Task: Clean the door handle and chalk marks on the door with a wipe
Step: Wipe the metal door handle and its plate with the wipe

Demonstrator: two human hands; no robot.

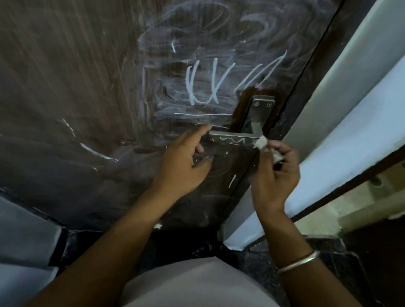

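Two hands: right hand (275, 172) pinches wipe (261, 142) at door handle (233, 137); left hand (183, 160) open.

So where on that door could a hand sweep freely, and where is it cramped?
Free: the stretch of door left of the chalk marks, and the lower door left of the left hand. Cramped: around the door handle, with the left hand at the lever's end and the right hand pinching the wipe beside it.

Single view here, worn on the head: it faces forward and tilts steeply down the dark door (68, 64), very close in, wide-angle, taking in the floor (354, 264) and the wearer's own shirt (207, 291) below.
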